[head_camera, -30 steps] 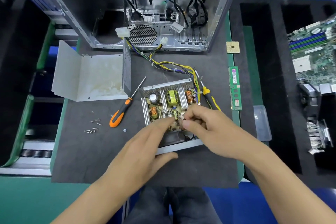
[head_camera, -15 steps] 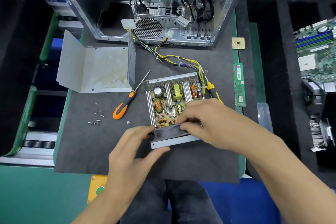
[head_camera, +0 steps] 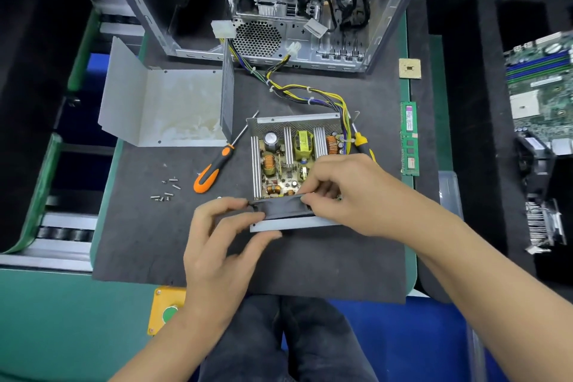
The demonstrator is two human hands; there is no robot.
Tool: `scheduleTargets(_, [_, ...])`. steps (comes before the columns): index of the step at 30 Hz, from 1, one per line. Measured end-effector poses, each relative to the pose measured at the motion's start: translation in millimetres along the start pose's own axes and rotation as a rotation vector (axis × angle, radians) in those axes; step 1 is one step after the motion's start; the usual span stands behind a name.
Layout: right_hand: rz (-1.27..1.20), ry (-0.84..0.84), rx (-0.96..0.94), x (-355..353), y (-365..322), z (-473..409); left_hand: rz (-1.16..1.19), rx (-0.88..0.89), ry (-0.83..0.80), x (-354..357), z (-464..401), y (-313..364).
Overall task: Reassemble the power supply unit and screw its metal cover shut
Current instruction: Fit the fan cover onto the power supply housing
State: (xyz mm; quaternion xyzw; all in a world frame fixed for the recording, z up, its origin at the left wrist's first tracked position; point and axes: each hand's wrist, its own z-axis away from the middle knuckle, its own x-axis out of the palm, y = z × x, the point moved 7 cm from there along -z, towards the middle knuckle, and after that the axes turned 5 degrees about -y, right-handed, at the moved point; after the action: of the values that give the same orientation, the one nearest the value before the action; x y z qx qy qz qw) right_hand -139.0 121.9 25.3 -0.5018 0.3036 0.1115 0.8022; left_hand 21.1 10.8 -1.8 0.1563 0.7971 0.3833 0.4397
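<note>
- Power supply unit [head_camera: 291,161] is lying open near the middle of the dark mat [head_camera: 148,245], its circuit board facing up, with coils, a capacitor and finned heat sinks showing.
- Black fan [head_camera: 279,206] is sitting at the unit's near edge, just behind the grey metal lip.
- Left hand [head_camera: 223,245] is pinching the fan's left end, thumb on the near side, fingers curled over the top.
- Right hand [head_camera: 350,195] is gripping the fan's right end, fingers bent around it over the board.
- Yellow and black cable bundle [head_camera: 310,96] is running from the unit's far right corner back to the computer case [head_camera: 279,9].
- Metal cover [head_camera: 167,108] is lying off the unit, to its far left, inside face up.
- Orange-handled screwdriver [head_camera: 214,167] is lying between cover and unit; loose screws [head_camera: 166,191] are lying just left of it.
- Yellow-handled screwdriver [head_camera: 361,141] is showing beside the unit's right edge, partly hidden by the right hand.
- Green memory stick [head_camera: 409,138] is lying at the mat's right border.
</note>
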Motion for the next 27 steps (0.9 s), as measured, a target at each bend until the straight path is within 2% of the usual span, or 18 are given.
scheduleTargets(5, [-0.025,0.047,0.010,-12,5,7,0.125,-0.026,0.023,-2,-2,-2])
scheduleTargets(8, [0.083,0.034,0.029,-15,1,11,0.173,-0.087,-0.037,1,-4,-4])
scheduleTargets(12, [0.234,-0.012,0.062,-16,-6,10,-0.037,0.159,-0.177,5,-14,9])
scheduleTargets(15, [0.336,-0.023,0.096,-18,-11,11,-0.062,0.222,-0.244,5,-22,11])
scheduleTargets(21, [0.349,-0.033,0.097,-16,-18,12,-0.190,0.304,-0.316,0,-29,15])
scheduleTargets(24, [0.286,-0.042,0.088,-18,-13,8,-0.125,0.236,-0.332,-2,-35,18])
scheduleTargets(27, [-0.025,-0.033,0.136,-23,3,6,-0.098,0.143,-0.305,-6,-48,17])
